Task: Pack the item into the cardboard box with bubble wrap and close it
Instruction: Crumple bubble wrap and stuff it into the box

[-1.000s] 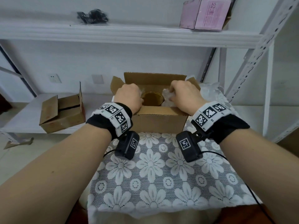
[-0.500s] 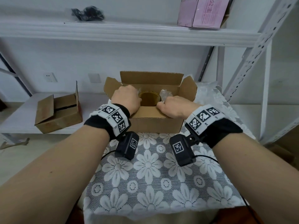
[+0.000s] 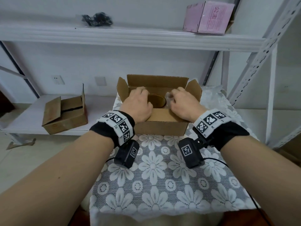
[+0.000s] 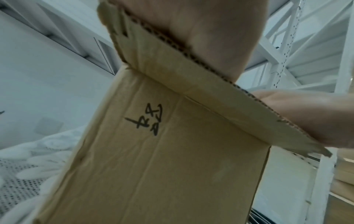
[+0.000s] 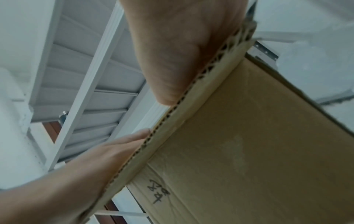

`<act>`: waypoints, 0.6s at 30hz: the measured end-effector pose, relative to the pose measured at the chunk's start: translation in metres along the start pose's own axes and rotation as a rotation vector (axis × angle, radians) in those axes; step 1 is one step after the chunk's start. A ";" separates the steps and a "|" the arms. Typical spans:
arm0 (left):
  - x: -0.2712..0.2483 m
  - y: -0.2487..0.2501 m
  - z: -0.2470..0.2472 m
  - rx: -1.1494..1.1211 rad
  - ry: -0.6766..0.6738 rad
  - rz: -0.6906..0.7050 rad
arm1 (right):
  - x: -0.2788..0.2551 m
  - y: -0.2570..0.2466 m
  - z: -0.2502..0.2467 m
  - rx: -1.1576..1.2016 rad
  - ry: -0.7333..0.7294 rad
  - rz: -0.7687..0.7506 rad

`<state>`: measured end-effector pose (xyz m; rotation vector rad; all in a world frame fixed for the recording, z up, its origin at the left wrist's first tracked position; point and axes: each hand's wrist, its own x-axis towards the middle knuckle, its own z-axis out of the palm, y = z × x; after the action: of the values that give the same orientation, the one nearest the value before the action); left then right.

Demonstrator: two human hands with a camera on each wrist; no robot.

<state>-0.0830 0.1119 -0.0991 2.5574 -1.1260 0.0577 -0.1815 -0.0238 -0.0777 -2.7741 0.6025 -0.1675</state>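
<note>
An open cardboard box (image 3: 162, 128) stands on the lace cloth. A round gold item (image 3: 157, 101) lies inside it, with clear bubble wrap (image 3: 169, 96) on its right. The far flap and both side flaps stand up. The near flap (image 3: 162, 115) lies folded inward under both palms. My left hand (image 3: 138, 105) and right hand (image 3: 184, 103) rest on it, fingers bent down into the box and hidden. In the wrist views the box (image 4: 172, 166) (image 5: 249, 136) fills the frame, with my left hand (image 4: 201, 37) and right hand (image 5: 182, 45) lying on the flap's cut edge.
More bubble wrap (image 3: 211, 95) lies behind the box to the right. A second cardboard box (image 3: 65, 115) sits on the low shelf at left. A pink box (image 3: 208, 17) and a black bag (image 3: 97, 18) are on the upper shelf. A metal shelf upright (image 3: 260, 62) stands at right.
My right hand came off the bubble wrap inside the box onto the near flap, then slid forward. The left hand stayed at the box's left front.
</note>
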 end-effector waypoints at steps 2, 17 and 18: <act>0.003 -0.001 -0.001 0.010 -0.156 -0.017 | 0.003 -0.001 0.001 0.009 -0.135 0.013; 0.011 0.006 -0.003 0.145 -0.323 -0.151 | 0.028 -0.002 0.007 -0.102 -0.385 0.095; 0.010 0.006 -0.005 0.121 -0.337 -0.150 | 0.022 -0.001 0.004 -0.102 -0.337 0.071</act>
<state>-0.0805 0.1030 -0.0906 2.8254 -1.0655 -0.3654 -0.1602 -0.0313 -0.0806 -2.7798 0.6325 0.3480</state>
